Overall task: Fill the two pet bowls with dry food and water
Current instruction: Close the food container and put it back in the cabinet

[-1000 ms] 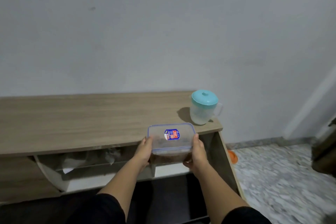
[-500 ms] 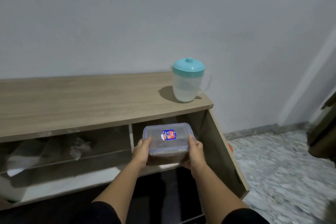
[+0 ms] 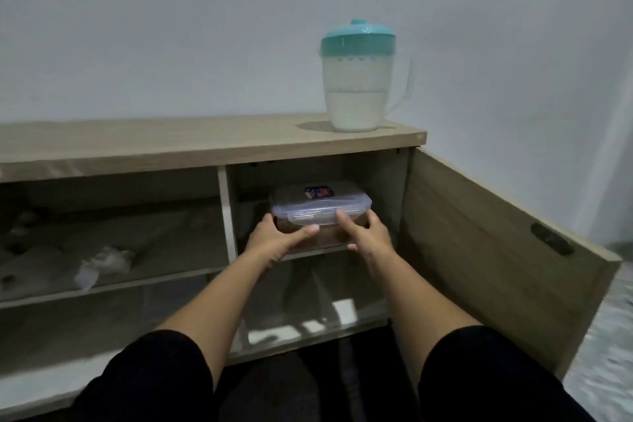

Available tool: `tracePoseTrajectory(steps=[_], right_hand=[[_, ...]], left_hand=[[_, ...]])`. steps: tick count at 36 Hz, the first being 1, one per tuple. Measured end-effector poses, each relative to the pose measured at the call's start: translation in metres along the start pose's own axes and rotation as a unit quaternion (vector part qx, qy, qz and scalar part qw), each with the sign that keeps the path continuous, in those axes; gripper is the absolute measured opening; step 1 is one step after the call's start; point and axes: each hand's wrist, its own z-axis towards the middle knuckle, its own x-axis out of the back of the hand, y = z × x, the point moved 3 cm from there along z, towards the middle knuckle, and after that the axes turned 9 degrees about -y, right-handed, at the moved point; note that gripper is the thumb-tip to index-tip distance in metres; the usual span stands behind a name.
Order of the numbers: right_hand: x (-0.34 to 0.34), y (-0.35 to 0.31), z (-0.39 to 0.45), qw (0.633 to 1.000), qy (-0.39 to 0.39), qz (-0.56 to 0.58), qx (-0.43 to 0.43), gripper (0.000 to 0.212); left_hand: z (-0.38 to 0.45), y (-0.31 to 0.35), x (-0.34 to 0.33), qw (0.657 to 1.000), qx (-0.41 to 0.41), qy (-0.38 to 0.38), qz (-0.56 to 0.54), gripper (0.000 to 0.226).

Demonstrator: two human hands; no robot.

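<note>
1. The cabinet (image 3: 212, 144) is set against the wall, and its right-hand door (image 3: 496, 233) is swung wide, presumably so that the upper right compartment can be reached from the front without obstruction.

2. The water jug (image 3: 359, 79), capped with a teal lid, is stood upright at the right end of the cabinet top, well above the compartment. It appears roughly half filled, and it is judged to be kept there as the water supply for one bowl.

3. The food container (image 3: 320, 207), a clear lidded box with brown dry food seen through its wall, is positioned on the upper shelf of the right compartment, close to the front edge. Its clip-on lid is shut, so no food can be spilled while it is handled.

4. The left hand (image 3: 274, 238) is placed at the container's left end, with the fingers curled around the lower front corner, so the box is gripped on that side.

5. The right hand (image 3: 368, 233) is set at the right end, with a fingertip pressed against the lid's front clip. Whether the remaining fingers are wrapped around the box cannot be told. Two-sided support is judged to keep the box level.

6. Crumpled white paper (image 3: 102, 262) is seen on the left shelf. No pet bowls are in view.
</note>
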Motion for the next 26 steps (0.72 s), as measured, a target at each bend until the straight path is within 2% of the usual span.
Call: tracePoseTrajectory(steps=[3,6,15,26], right_hand=[[0.002,0.016,0.012,0.998,-0.018,-0.055,0.014,0.099],[0.005,0.027,0.025,0.994,-0.002,-0.109,0.016,0.091],[0.008,0.032,0.041,0.971,-0.001,-0.240,0.017,0.048],[0.008,0.038,0.041,0.964,0.014,-0.265,0.021,0.034]], left_hand=[[0.007,-0.009,-0.007,0.999,-0.001,0.018,0.031,0.079],[0.019,-0.018,-0.013,0.998,0.009,0.030,0.049,0.059],[0.042,-0.041,-0.013,0.991,0.044,0.052,0.118,0.039],[0.049,-0.056,-0.014,0.989,0.038,0.058,0.133,0.031]])
